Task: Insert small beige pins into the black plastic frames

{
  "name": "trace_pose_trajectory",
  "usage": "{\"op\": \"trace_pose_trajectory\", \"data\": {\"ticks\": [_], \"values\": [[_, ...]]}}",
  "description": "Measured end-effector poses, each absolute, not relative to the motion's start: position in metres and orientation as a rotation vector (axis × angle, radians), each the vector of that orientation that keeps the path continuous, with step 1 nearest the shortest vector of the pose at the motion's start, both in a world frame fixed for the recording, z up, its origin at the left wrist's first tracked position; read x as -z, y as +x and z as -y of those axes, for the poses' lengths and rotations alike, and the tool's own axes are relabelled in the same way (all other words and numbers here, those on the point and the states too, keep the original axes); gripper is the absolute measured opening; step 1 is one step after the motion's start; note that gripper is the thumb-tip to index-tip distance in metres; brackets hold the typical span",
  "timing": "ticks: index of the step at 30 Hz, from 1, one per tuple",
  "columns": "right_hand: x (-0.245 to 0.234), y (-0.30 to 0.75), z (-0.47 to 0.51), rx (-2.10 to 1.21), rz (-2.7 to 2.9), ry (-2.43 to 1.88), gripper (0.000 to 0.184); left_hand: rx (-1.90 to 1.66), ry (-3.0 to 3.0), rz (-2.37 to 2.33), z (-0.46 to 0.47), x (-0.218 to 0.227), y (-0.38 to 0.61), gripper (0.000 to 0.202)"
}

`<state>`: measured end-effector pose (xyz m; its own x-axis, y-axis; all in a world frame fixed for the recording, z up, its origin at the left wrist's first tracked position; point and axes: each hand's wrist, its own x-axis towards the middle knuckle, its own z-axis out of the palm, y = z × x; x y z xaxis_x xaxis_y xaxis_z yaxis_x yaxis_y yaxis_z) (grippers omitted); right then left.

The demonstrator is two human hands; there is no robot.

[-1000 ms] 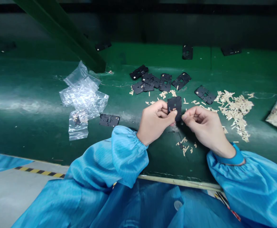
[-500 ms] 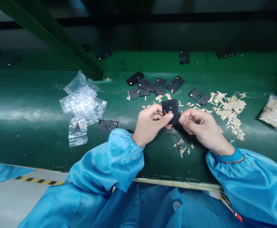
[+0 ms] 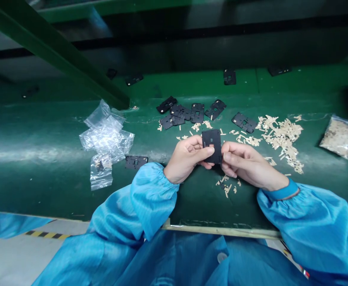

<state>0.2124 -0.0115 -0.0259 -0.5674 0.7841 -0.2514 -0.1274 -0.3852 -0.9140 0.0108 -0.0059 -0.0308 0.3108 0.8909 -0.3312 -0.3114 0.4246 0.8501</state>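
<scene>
My left hand (image 3: 186,158) and my right hand (image 3: 245,164) meet over the green work surface (image 3: 43,159), both pinching one small black flat plate (image 3: 212,144) held upright between them. The left thumb presses on its left edge, and the right thumb and fingers close on its lower right edge. Just beyond the hands lies a cluster of several similar black plates (image 3: 188,112). A few pale paper strips (image 3: 229,186) lie under my hands. Both arms wear blue sleeves.
A heap of pale strips (image 3: 281,135) spreads to the right, with a filled clear bag (image 3: 339,137) beyond it. Empty clear bags (image 3: 107,137) lie at the left, one black plate (image 3: 136,161) beside them. A green beam (image 3: 57,59) slants across the upper left. More plates sit on the far ledge.
The view has tilted, so everything sits a little lower. My right hand has closed in on the plate's lower right edge, and the hands now touch around it.
</scene>
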Motion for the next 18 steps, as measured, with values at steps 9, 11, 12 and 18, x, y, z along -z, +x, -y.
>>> {"op": "trace_pose_trajectory", "data": {"ticks": [9, 11, 12, 18], "values": [[0.031, 0.205, 0.017, -1.831, 1.285, -0.93, 0.027, -0.92, 0.675, -0.923, 0.007, 0.035, 0.013, 0.039], [0.032, 0.201, 0.02, -1.732, 1.328, -0.966, 0.025, -0.931, 0.646, -0.927, 0.008, 0.035, 0.015, 0.04], [0.033, 0.2, 0.022, -1.671, 1.357, -0.981, 0.024, -0.936, 0.633, -0.923, 0.008, 0.036, 0.016, 0.04], [0.042, 0.196, 0.026, -1.127, 1.647, -0.999, 0.009, -0.956, 0.57, -0.891, 0.011, 0.033, 0.02, 0.04]]}}
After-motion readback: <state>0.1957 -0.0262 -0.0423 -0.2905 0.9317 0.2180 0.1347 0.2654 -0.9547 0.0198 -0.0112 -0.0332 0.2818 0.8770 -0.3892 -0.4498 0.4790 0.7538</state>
